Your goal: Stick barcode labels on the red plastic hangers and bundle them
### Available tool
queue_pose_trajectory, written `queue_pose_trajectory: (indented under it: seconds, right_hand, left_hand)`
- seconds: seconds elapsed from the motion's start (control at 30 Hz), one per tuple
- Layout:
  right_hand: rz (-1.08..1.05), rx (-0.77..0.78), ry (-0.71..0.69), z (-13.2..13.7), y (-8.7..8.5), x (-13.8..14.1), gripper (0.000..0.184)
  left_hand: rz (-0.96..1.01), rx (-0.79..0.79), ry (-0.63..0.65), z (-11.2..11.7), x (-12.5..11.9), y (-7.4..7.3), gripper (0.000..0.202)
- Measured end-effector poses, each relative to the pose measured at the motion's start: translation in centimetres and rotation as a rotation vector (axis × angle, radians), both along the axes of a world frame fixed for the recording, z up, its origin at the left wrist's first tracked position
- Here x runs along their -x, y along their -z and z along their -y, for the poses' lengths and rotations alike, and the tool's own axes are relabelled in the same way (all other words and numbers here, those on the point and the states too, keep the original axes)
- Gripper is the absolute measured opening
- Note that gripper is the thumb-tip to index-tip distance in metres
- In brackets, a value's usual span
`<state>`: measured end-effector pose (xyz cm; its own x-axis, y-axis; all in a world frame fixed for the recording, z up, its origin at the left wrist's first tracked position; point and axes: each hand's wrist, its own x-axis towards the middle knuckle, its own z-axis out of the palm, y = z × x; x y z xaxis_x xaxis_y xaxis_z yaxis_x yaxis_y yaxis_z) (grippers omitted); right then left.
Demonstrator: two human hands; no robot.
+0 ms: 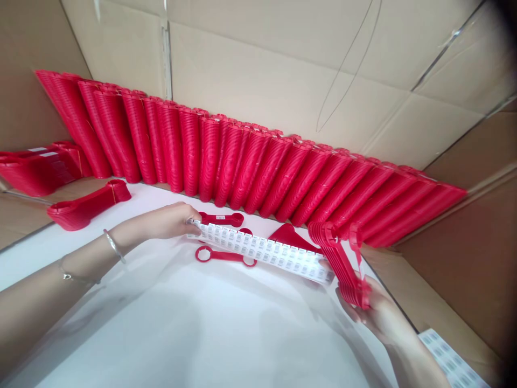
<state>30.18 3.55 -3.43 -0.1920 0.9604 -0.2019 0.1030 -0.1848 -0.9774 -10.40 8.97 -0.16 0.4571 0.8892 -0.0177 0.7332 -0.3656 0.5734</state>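
Observation:
My left hand (177, 221) is closed on the left end of a white sheet of barcode labels (262, 250), which slants down to the right above the table. My right hand (375, 307) grips a small stack of red plastic ring-ended wrenches (343, 269) by its lower end, at the sheet's right end. One wrench in that stack is fanned apart and bears a white label. Beneath the sheet lies a loose red wrench (224, 256). Just behind the sheet is another red wrench (221, 219) with a label. The sheet partly covers further red pieces (293, 237).
A long row of stacked red wrenches (238, 167) leans along the back cardboard wall (250, 64). Two more stacks stand at the left, a short one (89, 205) and a labelled one (44, 167). Another label sheet (448, 358) lies at lower right, by the white table's (202, 323) edge.

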Motion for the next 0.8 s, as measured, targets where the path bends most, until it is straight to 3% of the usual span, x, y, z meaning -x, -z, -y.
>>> queue_pose_trajectory:
  seconds: [0.2, 0.47, 0.6, 0.8]
  right_hand:
    - [-0.01, -0.009, 0.041, 0.2, -0.3, 0.6, 0.043]
    - [-0.011, -0.03, 0.054, -0.3, 0.4, -0.4, 0.042]
    - [-0.009, -0.019, 0.04, -0.4, 0.4, -0.6, 0.046]
    - [-0.037, 0.013, 0.05, -0.3, 0.4, -0.7, 0.051]
  left_hand:
    - [-0.073, 0.107, 0.031, 0.3, 0.1, -0.2, 0.019]
    - [0.096, 0.182, 0.02, 0.6, -0.3, -0.5, 0.027]
    - [0.158, 0.118, 0.025, 0.5, -0.7, -0.2, 0.025]
    - [0.177, 0.053, -0.096, 0.7, -1.2, 0.0, 0.028]
